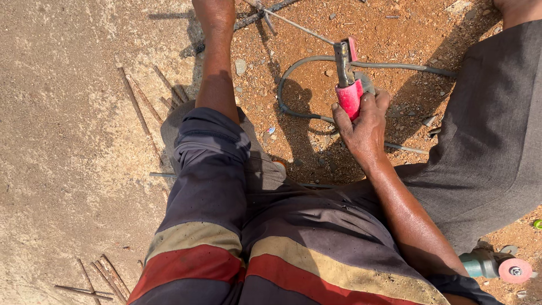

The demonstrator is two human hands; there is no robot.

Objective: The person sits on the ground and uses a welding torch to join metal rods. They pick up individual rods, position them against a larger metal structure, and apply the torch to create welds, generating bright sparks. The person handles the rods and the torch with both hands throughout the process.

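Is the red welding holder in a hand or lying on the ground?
In hand: the right hand wraps the red welding holder.

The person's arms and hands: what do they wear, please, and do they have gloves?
Both arms are bare, without sleeves over the forearms. The right hand has no glove, ring or watch visible. The left arm runs to the top edge, where the left hand is partly cut off, so gloves cannot be judged there.

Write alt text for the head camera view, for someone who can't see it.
Looking down, a person's right hand grips a red-handled welding holder with a thin rod clamped in it, over reddish dirt. A grey cable loops beside it, rusty rods lie left, and a grinder sits lower right.
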